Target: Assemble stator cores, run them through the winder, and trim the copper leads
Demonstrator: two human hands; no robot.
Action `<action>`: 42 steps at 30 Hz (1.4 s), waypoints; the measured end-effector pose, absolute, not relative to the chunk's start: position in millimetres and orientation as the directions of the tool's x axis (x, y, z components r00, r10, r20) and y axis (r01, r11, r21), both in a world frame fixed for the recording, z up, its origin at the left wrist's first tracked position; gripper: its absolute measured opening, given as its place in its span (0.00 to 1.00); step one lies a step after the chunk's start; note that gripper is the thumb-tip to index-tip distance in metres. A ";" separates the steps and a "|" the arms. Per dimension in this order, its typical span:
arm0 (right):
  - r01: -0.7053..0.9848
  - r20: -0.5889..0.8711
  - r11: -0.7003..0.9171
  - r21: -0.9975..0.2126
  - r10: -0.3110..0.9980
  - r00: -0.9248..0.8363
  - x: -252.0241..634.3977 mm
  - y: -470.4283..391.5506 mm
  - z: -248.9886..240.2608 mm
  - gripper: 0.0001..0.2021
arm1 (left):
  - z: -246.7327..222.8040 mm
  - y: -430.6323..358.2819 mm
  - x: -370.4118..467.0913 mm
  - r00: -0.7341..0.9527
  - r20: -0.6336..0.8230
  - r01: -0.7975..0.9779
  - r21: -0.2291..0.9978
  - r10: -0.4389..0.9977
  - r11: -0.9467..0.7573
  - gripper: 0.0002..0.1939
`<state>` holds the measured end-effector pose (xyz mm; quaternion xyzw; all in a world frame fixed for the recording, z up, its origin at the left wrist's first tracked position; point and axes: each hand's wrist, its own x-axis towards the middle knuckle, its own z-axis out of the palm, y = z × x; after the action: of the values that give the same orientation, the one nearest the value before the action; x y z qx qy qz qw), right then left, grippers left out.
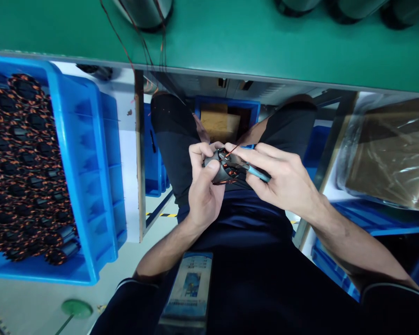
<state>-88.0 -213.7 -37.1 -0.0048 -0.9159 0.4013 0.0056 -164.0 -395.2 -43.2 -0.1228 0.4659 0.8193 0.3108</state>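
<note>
Above my lap, my left hand (205, 186) grips a dark motor stator (222, 173) with copper windings, thumb pressed on its side. A loose copper wire (232, 150) sticks up from its end. My right hand (284, 179) is closed around a small pair of pliers with blue handles (259, 173). The pliers' metal jaws point left and lie at the winding end of the stator. Fingers partly cover the jaws, so I cannot tell whether they pinch a wire.
At the left, a blue crate (68, 177) holds many wound stators. A green workbench (223, 42) crosses the top, with a metal cylinder (145, 11) and hanging copper wires at its edge. A plastic-wrapped carton (387, 153) stands at the right. Between my legs sits a blue bin (226, 100).
</note>
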 end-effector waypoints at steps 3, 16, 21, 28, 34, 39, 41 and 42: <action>0.022 -0.019 0.654 -0.756 0.012 -1.000 -88.8 -211.6 -44.9 0.30 | -51.5 -395.5 -163.4 -0.770 -0.491 -0.633 0.668 0.408 -0.390 0.19; 0.179 -0.173 0.453 -0.873 0.054 -0.983 -117.1 -212.1 -79.6 0.22 | -83.3 -407.8 -175.9 -0.662 -0.633 -0.749 0.552 0.401 -0.365 0.17; 0.264 -0.245 0.508 -0.820 0.106 -0.964 -120.8 -205.0 -88.4 0.26 | -70.4 -422.2 -178.7 -0.662 -0.642 -0.743 0.496 0.386 -0.449 0.17; 0.448 -0.428 0.563 -0.694 0.179 -0.886 -114.1 -193.2 -109.8 0.32 | -39.2 -501.2 -177.3 -0.802 -0.532 -0.597 0.719 0.271 -0.355 0.30; 0.594 -0.630 0.593 -0.544 0.179 -0.756 -120.4 -191.3 -133.9 0.39 | 3.6 -690.3 -168.5 -0.972 0.097 -0.044 0.821 -0.214 0.569 0.39; 0.573 -0.639 0.646 -0.504 0.168 -0.751 -136.7 -202.9 -135.1 0.42 | 28.1 -807.5 -153.0 -0.994 -0.091 -0.068 0.155 -0.055 0.986 0.20; 0.542 -0.622 0.668 -0.510 0.149 -0.769 -143.6 -207.8 -134.4 0.42 | 23.8 -826.8 -151.0 -0.976 -0.218 -0.043 0.140 -0.011 0.989 0.17; 0.531 -0.620 0.679 -0.506 0.142 -0.772 -146.7 -210.3 -133.4 0.42 | 18.8 -831.7 -151.3 -0.963 -0.270 -0.028 0.135 0.009 0.990 0.17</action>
<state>-146.7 -210.3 -133.4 -0.1926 -0.8733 0.3510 -0.2774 -151.3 -831.7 18.8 -0.0049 0.9882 0.0691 0.1363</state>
